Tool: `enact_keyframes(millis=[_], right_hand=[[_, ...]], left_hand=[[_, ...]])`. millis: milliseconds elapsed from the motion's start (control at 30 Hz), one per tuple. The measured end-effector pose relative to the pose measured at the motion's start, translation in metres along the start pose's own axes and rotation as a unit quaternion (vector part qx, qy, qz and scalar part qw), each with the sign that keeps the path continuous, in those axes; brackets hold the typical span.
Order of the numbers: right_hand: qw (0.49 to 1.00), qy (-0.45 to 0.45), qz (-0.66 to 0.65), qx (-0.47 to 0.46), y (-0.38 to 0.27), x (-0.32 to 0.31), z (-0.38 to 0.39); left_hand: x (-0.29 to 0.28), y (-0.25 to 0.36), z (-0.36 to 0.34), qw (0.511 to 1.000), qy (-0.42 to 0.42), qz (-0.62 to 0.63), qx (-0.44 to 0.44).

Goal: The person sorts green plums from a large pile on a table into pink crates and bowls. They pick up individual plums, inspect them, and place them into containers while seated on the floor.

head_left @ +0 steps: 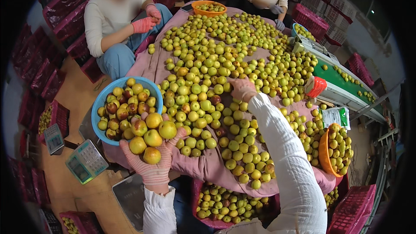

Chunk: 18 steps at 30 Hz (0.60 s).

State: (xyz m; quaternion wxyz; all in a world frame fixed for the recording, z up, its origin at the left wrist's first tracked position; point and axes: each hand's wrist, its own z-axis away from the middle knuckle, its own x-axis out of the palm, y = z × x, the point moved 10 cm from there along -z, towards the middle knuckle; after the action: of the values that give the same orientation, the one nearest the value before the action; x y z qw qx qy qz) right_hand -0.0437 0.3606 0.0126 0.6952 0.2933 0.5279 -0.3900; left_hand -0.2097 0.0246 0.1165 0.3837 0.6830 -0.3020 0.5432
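My left hand (149,164), in a pink-striped glove, is palm up at the near left. It cradles several yellow-green jujubes (152,138), some with brown-red patches. Right behind it stands a light blue basket (96,119) filled with redder jujubes (122,113). Across the middle of the pile, my right hand (242,89) reaches forward in a similar glove. Its fingertips are at a jujube (227,87), the index finger bent over it; the thumb is hidden. A large spread of jujubes (203,65) covers the pink cloth (143,67) on the table.
Two co-workers sit at the far side, one gloved in pink (145,24). Orange baskets stand far (197,11) and right (323,151). A green conveyor (331,76) runs at right. Scales (86,161) stand at left; a crate (197,195) of jujubes sits below the near edge.
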Motion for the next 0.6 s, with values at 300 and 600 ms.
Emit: enact_keyframes(millis=[300, 600], right_hand=[[0.686, -0.027, -0.726, -0.041, 0.029, 0.039, 0.118], [0.943, 0.076, -0.287, -0.15, -0.073, -0.006, 0.077]], left_hand=[[0.004, 0.007, -0.004, 0.999, 0.036, 0.032, 0.023], [0.002, 0.001, -0.004, 0.997, 0.06, 0.044, 0.019]])
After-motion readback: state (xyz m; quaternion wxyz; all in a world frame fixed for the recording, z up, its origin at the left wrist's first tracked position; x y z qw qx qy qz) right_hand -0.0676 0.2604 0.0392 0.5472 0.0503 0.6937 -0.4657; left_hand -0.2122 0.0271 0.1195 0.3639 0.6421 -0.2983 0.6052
